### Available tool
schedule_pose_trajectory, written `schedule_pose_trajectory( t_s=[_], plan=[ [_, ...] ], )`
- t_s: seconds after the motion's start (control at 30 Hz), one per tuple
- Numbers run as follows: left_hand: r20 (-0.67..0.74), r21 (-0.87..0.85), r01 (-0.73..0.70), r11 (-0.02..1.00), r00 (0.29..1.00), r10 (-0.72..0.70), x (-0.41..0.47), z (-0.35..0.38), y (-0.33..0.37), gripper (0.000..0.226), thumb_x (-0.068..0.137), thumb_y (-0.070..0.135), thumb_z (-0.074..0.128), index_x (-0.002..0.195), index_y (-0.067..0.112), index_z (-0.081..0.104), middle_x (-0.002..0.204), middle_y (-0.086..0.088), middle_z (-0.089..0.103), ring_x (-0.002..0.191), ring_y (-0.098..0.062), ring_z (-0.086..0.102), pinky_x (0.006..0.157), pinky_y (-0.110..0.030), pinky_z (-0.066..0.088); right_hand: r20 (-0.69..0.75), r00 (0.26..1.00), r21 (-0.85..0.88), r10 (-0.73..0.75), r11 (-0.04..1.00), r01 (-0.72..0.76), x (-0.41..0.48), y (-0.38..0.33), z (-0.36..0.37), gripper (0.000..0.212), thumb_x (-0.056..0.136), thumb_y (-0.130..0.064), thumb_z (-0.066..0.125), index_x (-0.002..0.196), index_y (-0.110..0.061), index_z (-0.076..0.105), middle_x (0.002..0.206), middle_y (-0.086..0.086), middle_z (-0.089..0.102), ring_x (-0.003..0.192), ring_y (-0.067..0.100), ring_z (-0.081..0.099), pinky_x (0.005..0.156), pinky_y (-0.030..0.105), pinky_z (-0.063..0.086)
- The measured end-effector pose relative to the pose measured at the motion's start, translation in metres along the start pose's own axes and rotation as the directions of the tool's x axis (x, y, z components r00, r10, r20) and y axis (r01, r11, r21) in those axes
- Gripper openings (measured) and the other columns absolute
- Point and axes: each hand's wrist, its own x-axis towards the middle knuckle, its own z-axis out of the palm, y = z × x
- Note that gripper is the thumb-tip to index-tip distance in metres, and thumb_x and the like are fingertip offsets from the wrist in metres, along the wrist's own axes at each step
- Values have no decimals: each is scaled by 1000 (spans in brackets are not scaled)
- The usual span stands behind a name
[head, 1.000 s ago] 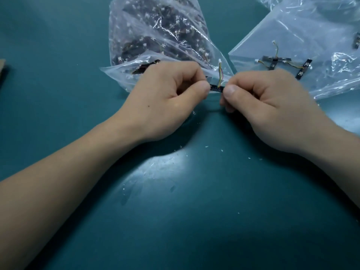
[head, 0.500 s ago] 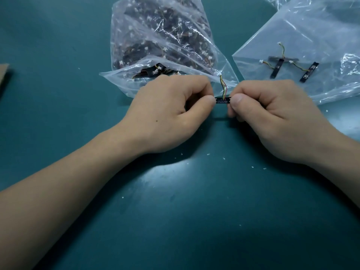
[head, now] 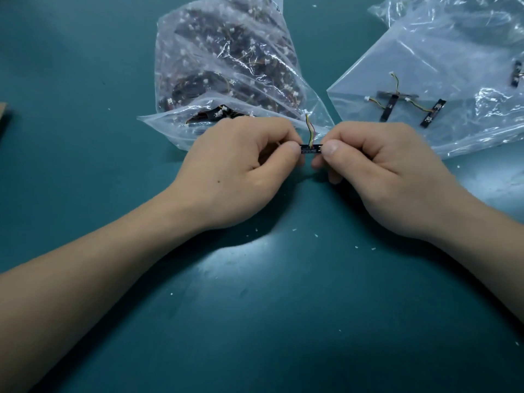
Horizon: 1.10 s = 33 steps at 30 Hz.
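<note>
The landmark is the small black circuit strip, held level above the teal table between the two hands. Just behind the strip and to its left lies a clear plastic bag packed with dark strips and white plugs, its open mouth facing the hands. The left knuckles cover part of that mouth. Behind the strip to its right lies a second, flatter bag with loose strips inside it. Far to the strip's left, at the picture's edge, a corner of brown card shows. White crumbs dot the table in front of the strip. The left hand pinches the strip's left end between thumb and forefinger, and its other fingers are curled into the palm. The right hand pinches the right end the same way, thumb on the near side, fingers folded under. Both thumbs hide the strip's ends, so only its middle shows. A thin wire lead rises from that middle to a white plug. By count there are two hands, one held strip with one lead, two bags and one piece of card. The flatter bag holds three loose strips close together and a fourth at the right edge. The strips in the full bag are too many and too tangled to count.
</note>
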Motion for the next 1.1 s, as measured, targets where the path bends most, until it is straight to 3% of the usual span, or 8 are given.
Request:
schedule_pose_trajectory(
  t_s=[0.1, 0.27, 0.37, 0.5, 0.67, 0.83, 0.97, 1.1],
  plan=[
    [33, -78, -13, 997, 999, 15, -6, -5, -3, 22, 96, 24, 56, 82, 21, 72, 59, 6, 56, 57, -11, 51, 60, -28, 43, 14, 1000, -78, -27, 997, 28, -1, 1, 1, 28, 100, -35, 49, 84, -27, 69, 67, 1, 64, 66, 18, 58, 67, 40, 46],
    [61, -203, 7, 979, 998, 6, -8, -9, -7, 22, 98, 18, 57, 82, 20, 73, 53, 8, 48, 51, -6, 40, 53, -17, 33, -35, 992, -230, -125, 967, 114, -8, -3, 7, 28, 102, -34, 47, 88, -22, 68, 65, -8, 58, 65, 20, 55, 62, 44, 46],
    [71, -202, 15, 979, 997, -1, -8, -8, -7, 22, 96, 21, 57, 81, 21, 73, 52, 7, 47, 50, -5, 39, 53, -18, 33, -22, 998, -149, -55, 987, 51, -6, -2, 7, 28, 101, -36, 48, 87, -24, 69, 59, -12, 54, 61, 11, 54, 59, 38, 42],
    [81, -221, 24, 975, 997, -6, -7, -8, -7, 23, 96, 21, 56, 82, 20, 74, 51, 8, 45, 49, -5, 39, 53, -16, 31, 9, 1000, -42, -9, 999, 9, -3, -3, 4, 22, 100, -36, 51, 88, -27, 68, 67, -3, 62, 66, 16, 57, 61, 34, 42],
    [114, -253, 43, 967, 993, -14, -8, -10, -5, 23, 94, 23, 56, 82, 19, 75, 52, 6, 48, 49, -6, 38, 51, -20, 32, 36, 999, -14, -35, 999, 36, -3, -6, 2, 25, 99, -29, 52, 74, -27, 58, 64, -2, 60, 61, 16, 53, 58, 29, 39],
    [159, -139, 22, 990, 987, 1, -11, -8, 0, 20, 93, 23, 60, 79, 21, 75, 55, -4, 57, 52, -16, 49, 53, -20, 36, -21, 996, -19, -83, 996, 83, -10, -7, 3, 23, 93, -21, 56, 69, -22, 57, 55, -1, 51, 54, 11, 45, 52, 18, 32],
    [124, -189, 30, 981, 992, -6, -10, -9, -2, 23, 96, 13, 63, 76, 19, 73, 54, -5, 54, 49, -5, 41, 51, -16, 32, 27, 997, 6, -71, 997, 70, -8, -6, 2, 22, 95, -26, 56, 74, -21, 61, 62, -1, 60, 59, 16, 52, 56, 26, 38],
    [130, -125, -1, 992, 991, 17, -11, -7, 0, 22, 94, 17, 61, 75, 20, 72, 53, -4, 53, 49, -10, 42, 52, -14, 31, 25, 997, -6, -71, 997, 71, -7, -6, 3, 21, 92, -23, 57, 72, -21, 58, 59, -1, 57, 57, 14, 50, 55, 23, 36]
  ],
)
